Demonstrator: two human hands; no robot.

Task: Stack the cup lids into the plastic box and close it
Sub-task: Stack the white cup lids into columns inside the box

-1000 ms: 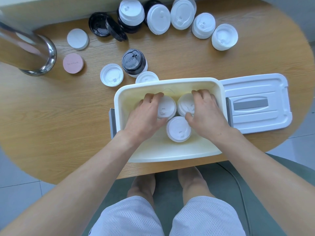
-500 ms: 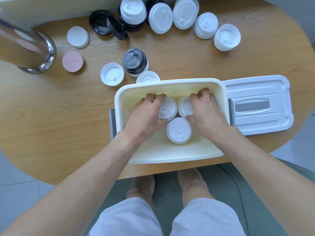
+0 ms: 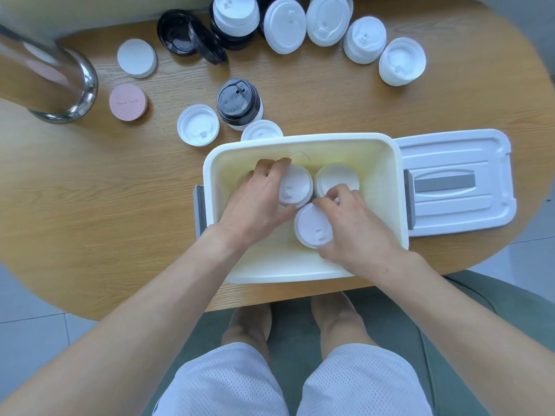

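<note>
- Head cam: plastic box (image 3: 387,205) sat on the surface, long axis left-right, open side up.
- Left hand (image 3: 258,202) gripped a lid stack (image 3: 295,184) inside; right hand (image 3: 357,226) clutched the nearer stack (image 3: 312,226).
- Box cover (image 3: 456,181) lay flat just right.

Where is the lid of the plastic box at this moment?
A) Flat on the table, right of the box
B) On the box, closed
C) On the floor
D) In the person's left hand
A: the box lid lies flat on the table beside the right wall of the open box, and neither hand touches it.
</note>
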